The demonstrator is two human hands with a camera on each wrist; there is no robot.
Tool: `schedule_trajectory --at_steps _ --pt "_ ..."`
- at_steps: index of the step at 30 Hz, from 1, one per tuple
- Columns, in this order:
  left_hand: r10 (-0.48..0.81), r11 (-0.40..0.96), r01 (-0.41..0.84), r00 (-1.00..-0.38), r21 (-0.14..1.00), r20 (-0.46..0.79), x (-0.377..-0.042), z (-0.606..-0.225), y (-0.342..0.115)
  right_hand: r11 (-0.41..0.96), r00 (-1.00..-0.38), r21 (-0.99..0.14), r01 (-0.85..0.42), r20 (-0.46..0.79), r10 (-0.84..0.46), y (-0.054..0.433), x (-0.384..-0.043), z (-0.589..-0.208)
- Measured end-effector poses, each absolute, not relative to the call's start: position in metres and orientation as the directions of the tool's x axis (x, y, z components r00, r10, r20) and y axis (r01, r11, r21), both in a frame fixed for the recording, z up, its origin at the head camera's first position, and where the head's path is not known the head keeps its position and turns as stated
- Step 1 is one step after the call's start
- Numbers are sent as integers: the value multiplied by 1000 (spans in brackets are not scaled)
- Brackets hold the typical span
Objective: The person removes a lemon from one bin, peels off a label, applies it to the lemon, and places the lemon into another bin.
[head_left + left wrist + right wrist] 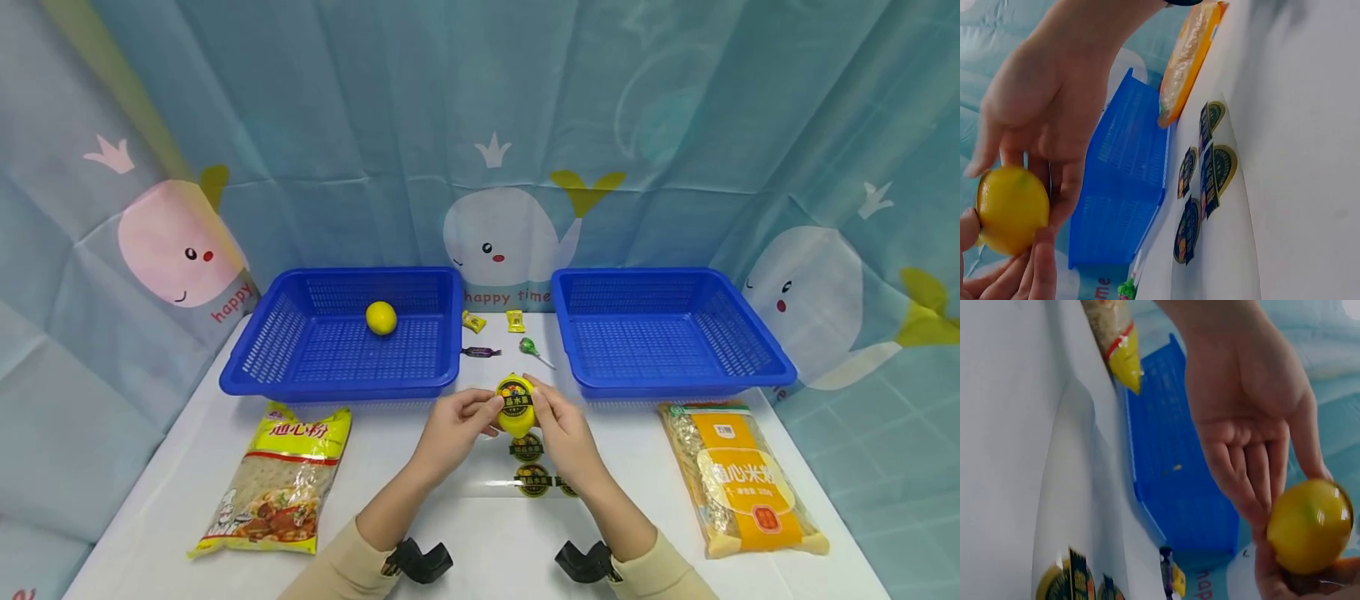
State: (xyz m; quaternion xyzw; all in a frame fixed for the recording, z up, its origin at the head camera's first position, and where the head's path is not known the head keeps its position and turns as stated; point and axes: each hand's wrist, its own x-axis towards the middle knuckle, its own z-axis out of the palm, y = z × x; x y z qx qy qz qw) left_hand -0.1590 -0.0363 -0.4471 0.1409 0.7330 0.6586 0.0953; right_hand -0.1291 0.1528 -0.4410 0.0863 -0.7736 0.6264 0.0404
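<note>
A yellow lemon is raised above the table between both hands. On its upward side sits a round black and gold fruit sticker. My left hand pinches the lemon from the left, thumb at the sticker's edge. From the right, my right hand holds it with thumb and fingers. Below them, a glossy sticker sheet lies on the table with several similar labels. In the right wrist view, the lemon shows its plain yellow side and fingertips around it.
A blue basket at back left holds another lemon; a second blue basket stands back right. Between them lie yellow candies, a purple-wrapped candy and a lollipop. Pasta bags flank the hands.
</note>
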Motion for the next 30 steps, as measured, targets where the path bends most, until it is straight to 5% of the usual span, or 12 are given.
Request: schedule_trajectory --at_steps 6,17,30 --pt "280 113 113 -957 987 78 -154 -447 -32 235 -994 -966 -105 103 -19 145 -127 -437" --pt "304 58 85 -950 995 64 -156 -450 -34 -218 -998 -976 -8 20 -56 142 -126 -437" --pt "311 103 114 -947 988 77 -151 -445 -31 -281 -1000 -960 8 0 -28 140 -127 -436"
